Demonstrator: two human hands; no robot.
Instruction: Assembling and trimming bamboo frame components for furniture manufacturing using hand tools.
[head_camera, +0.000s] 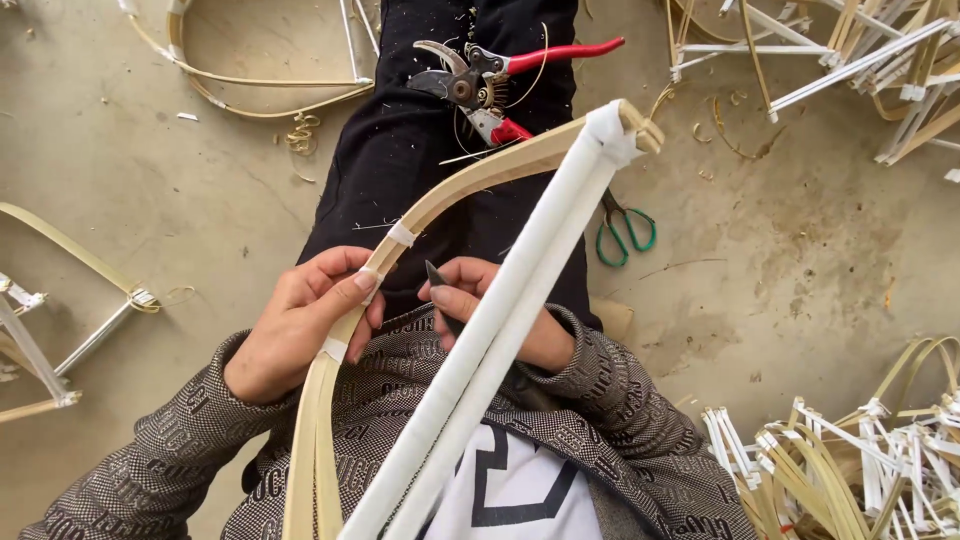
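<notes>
Left hand (300, 325) clamps the bamboo strip (470, 180), arching up-right; right hand (480, 300) pinches a blade (437, 277).

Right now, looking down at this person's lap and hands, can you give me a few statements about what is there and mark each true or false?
1. The left hand grips the curved bamboo strip. True.
2. The red-handled pruning shears are in the right hand. False: they lie on the black trouser leg; the right hand holds a small dark blade.
3. Green-handled scissors lie on the floor. True.
4. The two long straight rods are wrapped in blue. False: the wrap is white.
</notes>
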